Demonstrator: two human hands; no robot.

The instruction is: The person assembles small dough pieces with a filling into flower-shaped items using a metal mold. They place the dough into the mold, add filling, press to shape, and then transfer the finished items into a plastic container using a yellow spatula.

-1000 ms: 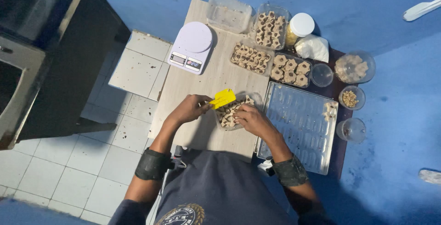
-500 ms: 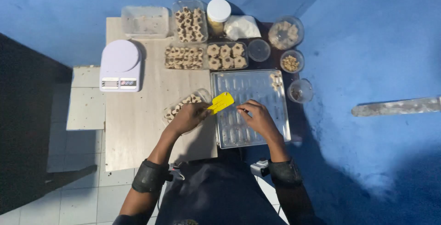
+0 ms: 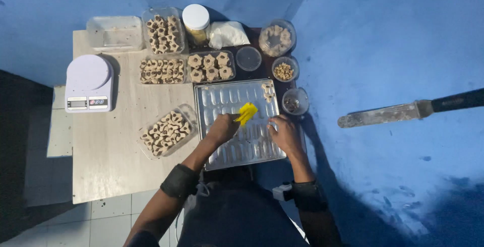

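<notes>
A ridged, silvery metal baking tray (image 3: 222,98) lies on the right part of a pale wooden tabletop (image 3: 116,161), and everything else sits around it. The left hand (image 3: 222,127) is over the middle of the tray, fingers curled shut around the handle end of a small yellow plastic scraper (image 3: 247,113); the yellow blade sticks out past the fingers, up and to the right, over the tray's ridges. The right hand (image 3: 285,133) rests on the tray's right side, just beside the scraper, fingers bent loosely downward onto the metal; whether it grips anything cannot be told. A few pale dough pieces (image 3: 267,93) lie in the tray's upper right corner.

Left of the tray stands a clear plastic tub of shaped biscuits (image 3: 166,131), tilted at an angle. Further left is a white digital kitchen scale (image 3: 88,83). Above the tray sit two clear rectangular containers of biscuits (image 3: 186,68), and beyond them another filled tub (image 3: 161,34), an empty clear box (image 3: 114,33) and a white-lidded jar (image 3: 196,22). Just right of the tray, small round clear bowls (image 3: 285,70) hold nuts and dark bits. Well to the right of the tray, a long metal spatula with a dark handle (image 3: 403,111) lies on the blue surface.
</notes>
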